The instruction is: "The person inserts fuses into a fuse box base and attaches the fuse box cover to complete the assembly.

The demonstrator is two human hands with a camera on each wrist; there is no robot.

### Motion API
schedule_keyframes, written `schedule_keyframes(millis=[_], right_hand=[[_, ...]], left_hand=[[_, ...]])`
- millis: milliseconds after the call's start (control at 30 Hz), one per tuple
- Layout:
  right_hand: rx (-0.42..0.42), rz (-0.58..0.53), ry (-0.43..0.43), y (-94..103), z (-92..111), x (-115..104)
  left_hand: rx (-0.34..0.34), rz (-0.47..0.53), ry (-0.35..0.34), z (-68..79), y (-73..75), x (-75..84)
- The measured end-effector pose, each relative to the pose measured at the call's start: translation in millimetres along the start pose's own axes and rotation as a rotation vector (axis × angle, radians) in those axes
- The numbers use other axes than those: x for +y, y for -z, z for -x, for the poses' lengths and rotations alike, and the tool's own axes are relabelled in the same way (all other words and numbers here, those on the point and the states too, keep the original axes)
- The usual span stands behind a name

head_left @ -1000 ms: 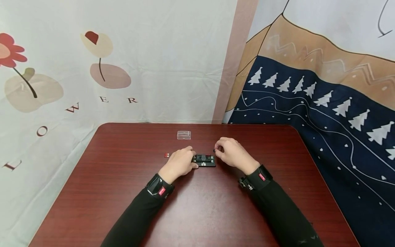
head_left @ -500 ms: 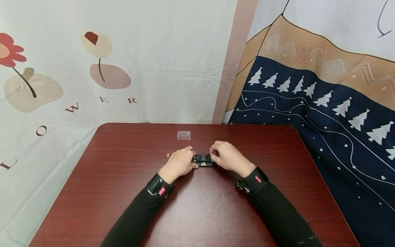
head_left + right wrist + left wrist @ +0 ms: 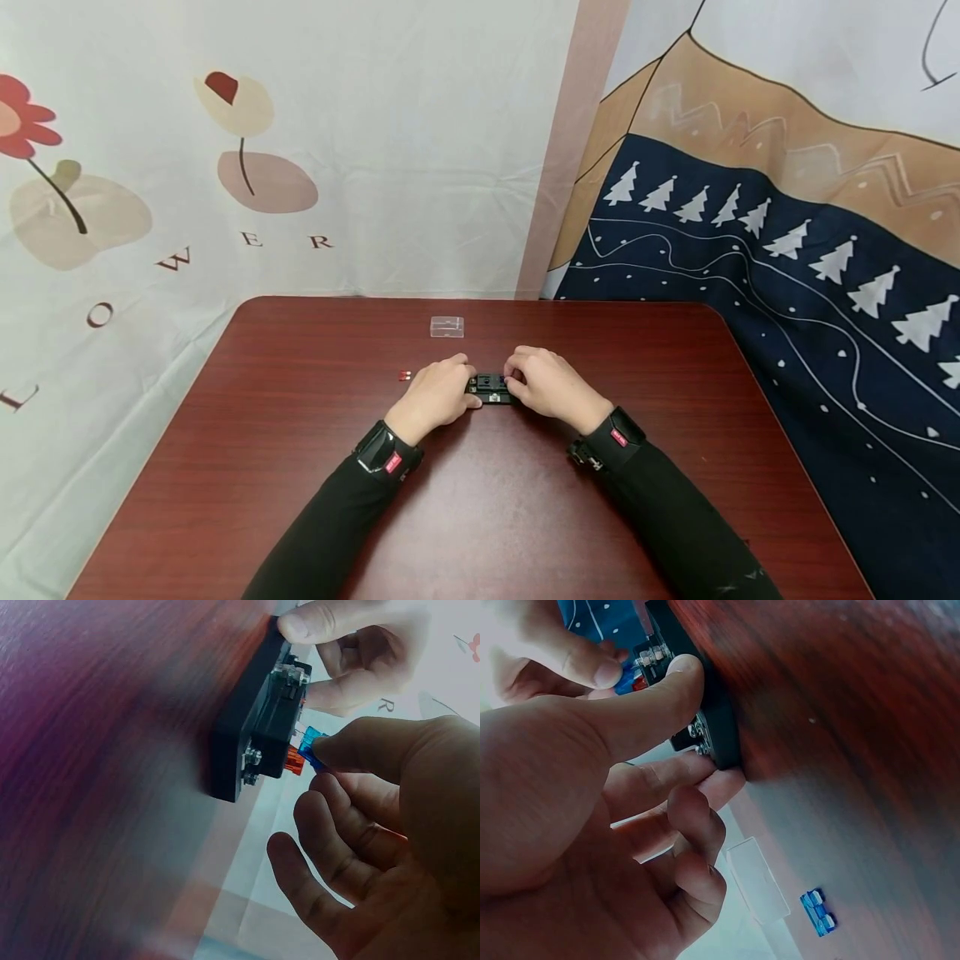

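A black fuse block (image 3: 491, 388) with metal screw terminals lies on the table. My left hand (image 3: 433, 392) grips its left end, thumb on the near edge and fingers at the far side. At its right part, my right hand (image 3: 551, 385) pinches a small translucent blue blade fuse (image 3: 310, 742) between thumb and forefinger. The fuse's prongs point toward the block's top. Right beside it, an orange-red fuse (image 3: 294, 760) stands in the block. In the right wrist view, the other fingers of the right hand are loosely curled.
A clear plastic cover (image 3: 447, 327) lies behind the block near the table's far edge. Left of the left hand is a small loose fuse (image 3: 405, 376), red in the head view and blue in the left wrist view. Printed cloths hang behind the table (image 3: 337, 333).
My right hand has moved left from beside the block to over its right part, bringing the small fuse with it. The left hand keeps its hold on the block.
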State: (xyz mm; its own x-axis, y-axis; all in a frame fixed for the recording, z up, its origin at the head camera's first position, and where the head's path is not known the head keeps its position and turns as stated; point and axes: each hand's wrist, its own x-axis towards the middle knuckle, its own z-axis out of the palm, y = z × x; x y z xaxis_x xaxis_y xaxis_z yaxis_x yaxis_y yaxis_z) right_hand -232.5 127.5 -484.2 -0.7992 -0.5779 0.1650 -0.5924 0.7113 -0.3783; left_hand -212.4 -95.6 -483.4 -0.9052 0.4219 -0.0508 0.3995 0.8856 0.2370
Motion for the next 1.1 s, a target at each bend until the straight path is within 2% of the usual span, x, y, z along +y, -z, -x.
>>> schedule_keyframes(millis=[900,1100], right_hand=[[0.015,0.029,0.022,-2.8,2.6,-3.5],[-0.007,0.024,0.001,-3.2,1.0,-4.1]], left_hand=[[-0.007,0.007,0.011,-0.5,1.4,1.5],[-0.023,0.0,0.021,-0.4,0.5,1.4]])
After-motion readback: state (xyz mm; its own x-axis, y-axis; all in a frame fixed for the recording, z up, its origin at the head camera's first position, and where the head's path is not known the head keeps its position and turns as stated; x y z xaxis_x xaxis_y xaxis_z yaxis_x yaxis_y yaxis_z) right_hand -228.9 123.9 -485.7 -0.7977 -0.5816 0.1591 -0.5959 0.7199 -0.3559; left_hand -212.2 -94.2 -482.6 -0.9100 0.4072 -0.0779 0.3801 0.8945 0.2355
